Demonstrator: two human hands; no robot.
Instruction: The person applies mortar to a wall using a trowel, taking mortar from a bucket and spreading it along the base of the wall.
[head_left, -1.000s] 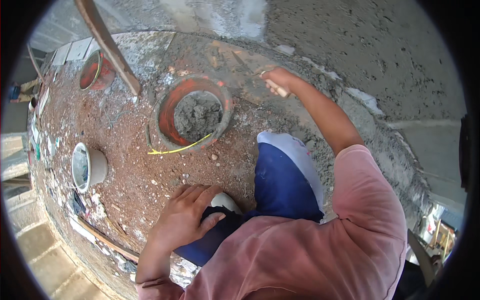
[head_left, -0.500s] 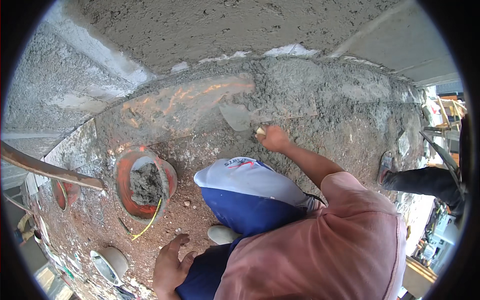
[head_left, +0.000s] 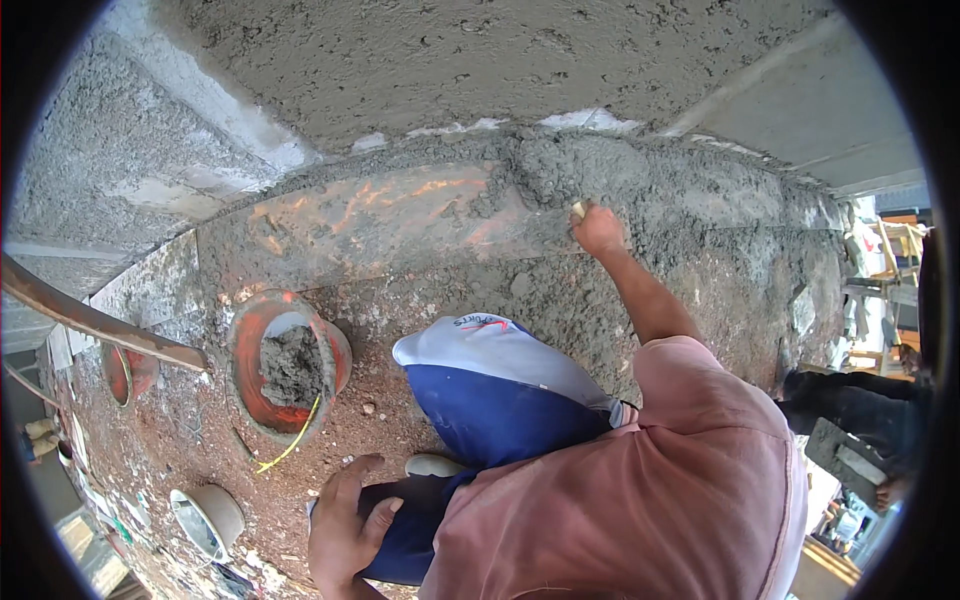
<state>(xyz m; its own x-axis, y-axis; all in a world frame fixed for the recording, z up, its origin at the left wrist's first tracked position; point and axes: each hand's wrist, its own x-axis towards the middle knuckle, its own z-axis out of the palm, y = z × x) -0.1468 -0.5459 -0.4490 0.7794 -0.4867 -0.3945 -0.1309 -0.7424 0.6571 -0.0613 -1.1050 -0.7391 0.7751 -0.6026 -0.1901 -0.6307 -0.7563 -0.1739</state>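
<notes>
Trowel point(head_left: 578, 209): in the head view, gripped by the right hand and well apart from the left; it sits at the near edge of the heaped mortar, ahead of the person's bent right knee.
Trowel's look: a short, pale stub of handle shows at the upper left of the fist; the blade cannot be made out against the grey.
Right hand point(head_left: 600, 230): fingers curled closed around the handle, arm stretched forward.
Left hand point(head_left: 345, 525): partly open, fingers loosely bent and thumb apart, holding nothing; it lies at the left knee, though how firmly it touches cannot be told.
Mortar point(head_left: 580, 165): wet, grey and lumpy, piled just beyond the right fist along the foot of the wall.
Sheet point(head_left: 350, 215): flat, smeared grey with orange streaks, left of the pile.
Bucket point(head_left: 340, 365): orange-red, caked rim, yellow handle hanging on the near side, grey mix inside; it stands between sheet and left hand.
Pale bucket point(head_left: 227, 512): tilted in view, left of the left hand.
Wall point(head_left: 480, 60): rough grey plaster, beyond the mortar.
Co-worker's hand point(head_left: 890, 492): at the right edge, beside a flat grey float point(head_left: 835, 450).
</notes>
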